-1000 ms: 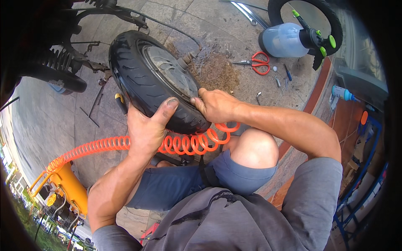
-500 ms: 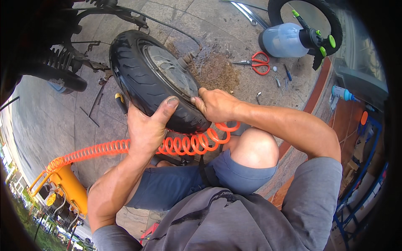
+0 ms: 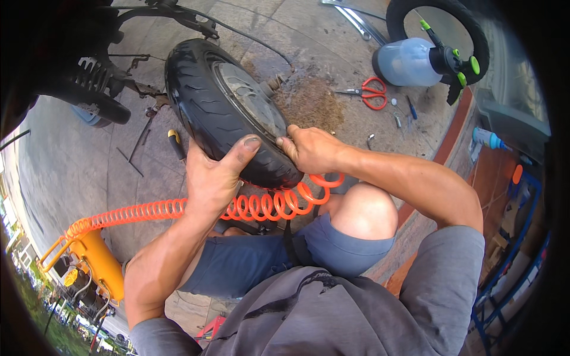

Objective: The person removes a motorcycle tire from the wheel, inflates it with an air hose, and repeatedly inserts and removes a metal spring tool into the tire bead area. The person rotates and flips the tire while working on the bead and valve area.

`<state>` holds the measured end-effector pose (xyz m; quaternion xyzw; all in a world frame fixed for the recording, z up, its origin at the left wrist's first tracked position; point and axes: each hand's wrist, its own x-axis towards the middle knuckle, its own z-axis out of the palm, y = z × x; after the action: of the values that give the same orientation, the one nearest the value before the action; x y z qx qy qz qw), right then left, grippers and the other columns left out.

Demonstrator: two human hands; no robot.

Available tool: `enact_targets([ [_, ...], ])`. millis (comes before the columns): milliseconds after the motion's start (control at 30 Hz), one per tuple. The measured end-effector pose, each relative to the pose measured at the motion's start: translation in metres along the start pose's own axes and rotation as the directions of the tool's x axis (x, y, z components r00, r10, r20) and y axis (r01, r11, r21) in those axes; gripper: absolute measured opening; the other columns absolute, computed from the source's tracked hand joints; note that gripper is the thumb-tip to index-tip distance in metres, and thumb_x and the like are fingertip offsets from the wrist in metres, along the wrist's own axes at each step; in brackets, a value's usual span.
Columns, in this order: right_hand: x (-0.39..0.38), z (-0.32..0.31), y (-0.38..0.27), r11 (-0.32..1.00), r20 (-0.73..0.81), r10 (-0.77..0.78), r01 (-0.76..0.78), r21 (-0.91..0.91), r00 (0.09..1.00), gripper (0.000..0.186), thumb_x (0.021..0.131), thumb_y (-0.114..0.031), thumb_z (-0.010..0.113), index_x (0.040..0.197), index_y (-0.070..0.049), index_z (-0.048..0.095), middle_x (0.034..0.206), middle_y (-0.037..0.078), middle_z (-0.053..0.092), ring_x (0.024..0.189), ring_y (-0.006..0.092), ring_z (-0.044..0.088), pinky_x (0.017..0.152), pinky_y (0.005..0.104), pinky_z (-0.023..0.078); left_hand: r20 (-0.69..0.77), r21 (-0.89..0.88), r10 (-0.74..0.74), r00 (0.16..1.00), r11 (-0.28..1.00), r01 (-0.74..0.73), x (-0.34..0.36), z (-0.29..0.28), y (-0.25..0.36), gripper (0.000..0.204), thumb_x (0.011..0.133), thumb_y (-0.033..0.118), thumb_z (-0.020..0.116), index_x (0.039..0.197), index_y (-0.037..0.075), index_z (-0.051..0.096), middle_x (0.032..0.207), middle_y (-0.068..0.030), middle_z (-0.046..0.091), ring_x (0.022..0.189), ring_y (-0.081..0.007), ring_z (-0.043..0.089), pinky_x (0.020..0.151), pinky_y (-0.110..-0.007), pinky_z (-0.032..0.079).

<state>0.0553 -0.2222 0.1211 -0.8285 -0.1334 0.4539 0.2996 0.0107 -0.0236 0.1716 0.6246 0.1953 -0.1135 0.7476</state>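
A wheel with a black tyre (image 3: 205, 110) leans between my hands, its grey metal hub and threaded axle facing right. My left hand (image 3: 217, 172) grips the tyre's near left side, the thumb lying across the tread. My right hand (image 3: 314, 149) is closed at the near right edge of the rim, thumb pressed there; what its curled fingers hold is hidden. An orange coiled air hose (image 3: 273, 206) passes under my left forearm and rises behind my right wrist, where its end is out of sight. At the left the hose reaches a yellow air compressor (image 3: 98, 267).
Beyond the wheel lie red-handled scissors (image 3: 374, 94), a blue screwdriver (image 3: 411, 105) and a clear pump sprayer (image 3: 409, 61). Another tyre (image 3: 469, 24) is behind the sprayer. Part of a vehicle with a coil spring (image 3: 95, 80) stands at the left. A yellow-black handle (image 3: 176, 144) lies beside the wheel.
The whole scene has shifted slightly in the view. Both hands keep their hold at the wheel, which looks a little more upright; more of the yellow-black handle shows.
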Motion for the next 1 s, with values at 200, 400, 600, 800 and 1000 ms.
enact_targets([
  [200,0.001,0.005,0.004,1.000,-0.039,-0.026,0.026,-0.011,0.999,0.051,0.105,-0.043,0.042,0.103,0.007,0.053,0.086,0.034,0.065,0.090,0.0514,0.063,0.081,0.0551,0.049,-0.007,-0.012,0.002,1.000,1.000,-0.002,-0.001,-0.001,-0.002,0.054,0.084,0.012,0.082,0.127,-0.001,0.052,0.112,-0.0095,0.065,0.100,-0.0169,0.064,0.090,-0.032,0.054],
  [400,-0.003,0.014,0.016,0.989,-0.126,0.105,-0.090,0.117,0.986,0.062,0.103,-0.048,0.043,0.111,0.013,0.054,0.096,0.038,0.065,0.096,0.0523,0.064,0.088,0.0536,0.048,0.020,0.012,-0.004,1.000,1.000,0.004,0.003,-0.006,0.000,0.054,0.082,0.021,0.085,0.122,-0.003,0.058,0.109,-0.0085,0.067,0.097,-0.0161,0.064,0.088,-0.032,0.053],
  [600,-0.048,0.039,0.075,0.689,0.149,0.490,-0.487,0.537,0.859,0.030,0.102,-0.021,0.045,0.116,0.005,0.049,0.087,0.019,0.064,0.080,0.0280,0.069,0.061,0.0409,0.055,0.025,0.074,-0.086,0.996,0.994,0.084,0.018,-0.016,0.018,0.052,0.084,0.035,0.082,0.116,-0.003,0.063,0.102,-0.0088,0.070,0.087,-0.0169,0.069,0.077,-0.031,0.057],
  [800,-0.001,0.148,0.053,0.640,0.533,0.152,-0.494,0.589,0.833,0.027,0.101,-0.014,0.046,0.121,0.005,0.043,0.100,0.016,0.064,0.087,0.0282,0.068,0.070,0.0461,0.064,-0.014,0.237,-0.147,0.989,0.961,0.146,0.028,-0.019,0.032,0.058,0.084,0.050,0.077,0.114,0.001,0.066,0.092,-0.0068,0.072,0.078,-0.0167,0.071,0.065,-0.030,0.058],
  [1000,0.079,0.254,-0.066,0.755,0.203,-0.100,-0.059,0.653,0.974,0.047,0.099,-0.025,0.051,0.138,0.001,0.043,0.109,0.022,0.065,0.104,0.0330,0.066,0.084,0.0425,0.056,-0.042,0.292,-0.116,0.992,0.949,0.123,0.039,-0.029,0.028,0.064,0.080,0.057,0.076,0.108,0.001,0.068,0.089,-0.0062,0.073,0.074,-0.0142,0.070,0.061,-0.026,0.056],
])
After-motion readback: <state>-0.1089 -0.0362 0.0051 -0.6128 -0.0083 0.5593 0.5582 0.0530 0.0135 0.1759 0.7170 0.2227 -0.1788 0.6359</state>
